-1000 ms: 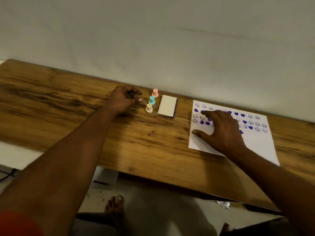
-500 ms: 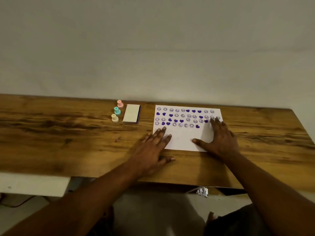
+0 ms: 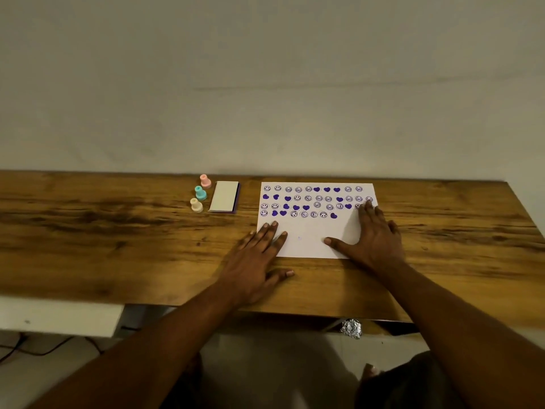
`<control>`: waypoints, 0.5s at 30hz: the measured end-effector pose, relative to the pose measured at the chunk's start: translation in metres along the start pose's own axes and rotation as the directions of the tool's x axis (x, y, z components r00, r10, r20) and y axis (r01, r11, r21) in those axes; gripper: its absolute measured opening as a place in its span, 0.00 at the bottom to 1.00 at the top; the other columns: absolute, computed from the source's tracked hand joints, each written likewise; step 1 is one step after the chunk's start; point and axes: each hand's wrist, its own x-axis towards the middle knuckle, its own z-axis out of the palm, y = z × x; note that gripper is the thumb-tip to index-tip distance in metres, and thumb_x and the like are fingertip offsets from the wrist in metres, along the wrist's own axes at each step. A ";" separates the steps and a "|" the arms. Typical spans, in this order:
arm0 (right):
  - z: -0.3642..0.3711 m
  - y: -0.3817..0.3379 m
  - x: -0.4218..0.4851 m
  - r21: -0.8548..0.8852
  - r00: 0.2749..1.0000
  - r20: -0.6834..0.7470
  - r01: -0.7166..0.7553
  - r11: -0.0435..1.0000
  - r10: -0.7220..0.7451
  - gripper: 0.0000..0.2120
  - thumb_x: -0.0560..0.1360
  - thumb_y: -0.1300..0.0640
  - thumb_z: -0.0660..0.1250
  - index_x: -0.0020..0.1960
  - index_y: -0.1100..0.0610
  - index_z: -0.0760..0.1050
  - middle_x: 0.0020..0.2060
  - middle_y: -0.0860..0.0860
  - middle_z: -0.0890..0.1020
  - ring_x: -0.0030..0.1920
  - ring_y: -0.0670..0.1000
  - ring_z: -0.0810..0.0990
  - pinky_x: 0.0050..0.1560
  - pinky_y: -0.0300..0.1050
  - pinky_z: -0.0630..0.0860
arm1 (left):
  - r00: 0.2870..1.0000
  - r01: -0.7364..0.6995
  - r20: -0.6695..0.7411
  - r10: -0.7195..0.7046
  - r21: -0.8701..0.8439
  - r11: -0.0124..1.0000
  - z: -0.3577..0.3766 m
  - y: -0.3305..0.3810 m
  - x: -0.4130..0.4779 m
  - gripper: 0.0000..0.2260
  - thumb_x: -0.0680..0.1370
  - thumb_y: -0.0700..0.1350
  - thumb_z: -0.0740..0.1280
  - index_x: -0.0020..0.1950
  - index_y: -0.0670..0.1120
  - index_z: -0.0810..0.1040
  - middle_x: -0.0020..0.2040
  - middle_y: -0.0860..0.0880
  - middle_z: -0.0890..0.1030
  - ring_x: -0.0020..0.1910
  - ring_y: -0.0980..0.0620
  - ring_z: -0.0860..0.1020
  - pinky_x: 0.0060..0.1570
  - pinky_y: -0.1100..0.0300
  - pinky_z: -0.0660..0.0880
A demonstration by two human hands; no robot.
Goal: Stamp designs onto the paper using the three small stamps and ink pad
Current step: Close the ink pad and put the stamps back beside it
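While both palms lie flat, we see left hand (image 3: 256,262) and right hand (image 3: 376,236) open on the paper (image 3: 312,240) (centre frame) | three stamps (image 3: 200,193), ink pad (image 3: 224,196) upper left, ungripped.

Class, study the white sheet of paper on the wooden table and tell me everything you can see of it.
The white rectangular sheet of paper lies flat on the brown wood-grain table, right of the closed ink pad. Four rows of purple smiley faces and solid hearts fill its far half; the last row stops short and the near half is almost blank. The left hand has fingertips on its near-left corner; the right hand presses its right side.
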 end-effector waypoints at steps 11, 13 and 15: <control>-0.004 -0.007 -0.006 0.041 1.000 0.000 -0.020 0.999 0.020 0.66 0.61 0.13 0.52 0.86 0.55 0.47 0.86 0.52 0.48 0.85 0.54 0.45 0.83 0.64 0.49 | 1.000 0.008 -0.006 -0.008 -0.066 0.998 0.000 -0.001 -0.002 0.41 0.77 0.78 0.41 0.85 0.60 0.37 0.84 0.56 0.33 0.81 0.57 0.32 0.76 0.55 0.32; -0.005 -0.007 -0.006 0.064 1.000 -0.003 -0.015 0.998 0.015 0.65 0.61 0.14 0.53 0.86 0.53 0.48 0.86 0.52 0.48 0.85 0.55 0.45 0.82 0.65 0.48 | 1.000 0.009 -0.008 -0.009 -0.071 0.997 0.000 -0.001 -0.002 0.41 0.77 0.77 0.42 0.85 0.60 0.38 0.84 0.56 0.34 0.81 0.56 0.33 0.77 0.54 0.34; -0.006 -0.008 -0.006 0.086 1.000 -0.007 -0.011 0.996 0.012 0.63 0.61 0.15 0.55 0.86 0.51 0.49 0.86 0.51 0.49 0.85 0.56 0.45 0.82 0.66 0.48 | 1.000 0.011 -0.005 -0.011 -0.066 0.998 0.000 0.000 -0.002 0.41 0.77 0.77 0.43 0.85 0.60 0.38 0.85 0.55 0.35 0.82 0.56 0.34 0.78 0.53 0.35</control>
